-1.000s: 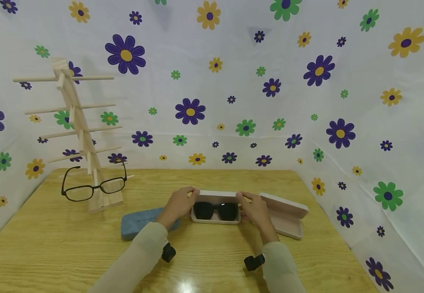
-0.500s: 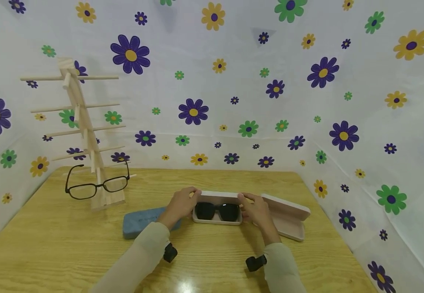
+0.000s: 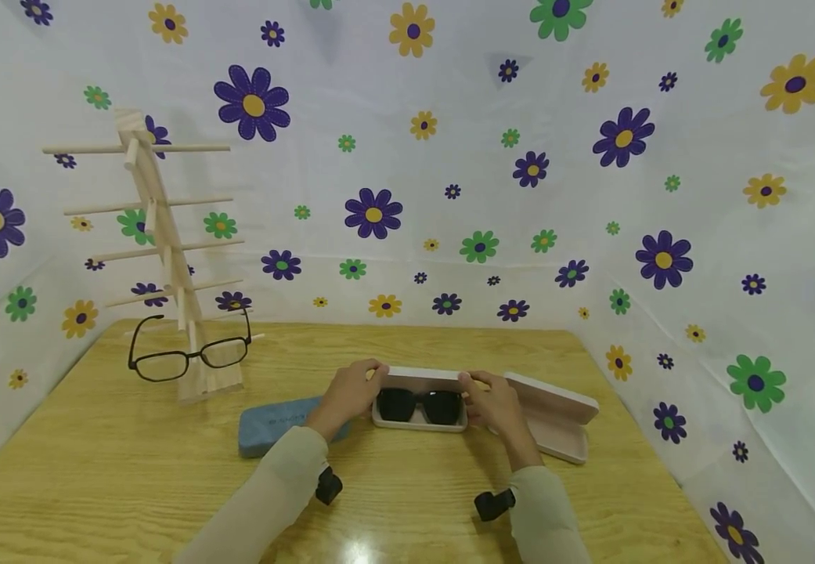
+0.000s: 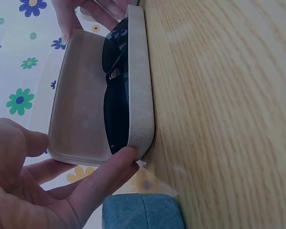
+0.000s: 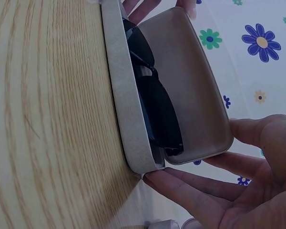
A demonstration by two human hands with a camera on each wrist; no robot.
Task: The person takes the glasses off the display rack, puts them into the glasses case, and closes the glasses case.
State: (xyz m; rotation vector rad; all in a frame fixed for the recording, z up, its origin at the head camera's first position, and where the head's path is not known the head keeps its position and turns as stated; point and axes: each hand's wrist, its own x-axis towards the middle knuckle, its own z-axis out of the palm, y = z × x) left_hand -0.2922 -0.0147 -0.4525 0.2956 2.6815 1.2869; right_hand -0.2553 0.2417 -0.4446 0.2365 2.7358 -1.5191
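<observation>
An open pale pink glasses case [image 3: 419,427] lies at the middle of the table with its lid raised. Inside rest dark sunglasses [image 3: 421,406], lenses toward me. My left hand [image 3: 354,392] holds the case's left end, thumb on the lid's edge and a finger at the base's corner in the left wrist view. At the other end my right hand [image 3: 495,403] grips it likewise, with its thumb at the lid [image 5: 190,90] and fingers along the base. A blue glasses case [image 3: 276,427], shut, sits partly behind my left forearm.
To the right stands a second open pale case [image 3: 555,431], partly hidden by my right hand. At the back left a wooden peg rack [image 3: 156,211] carries black-framed eyeglasses [image 3: 189,360]. A flower-printed cloth [image 3: 442,329] walls the table's back and sides.
The view shifts slightly, so everything sits a little further right in the frame. Hands, open case and sunglasses keep the same arrangement.
</observation>
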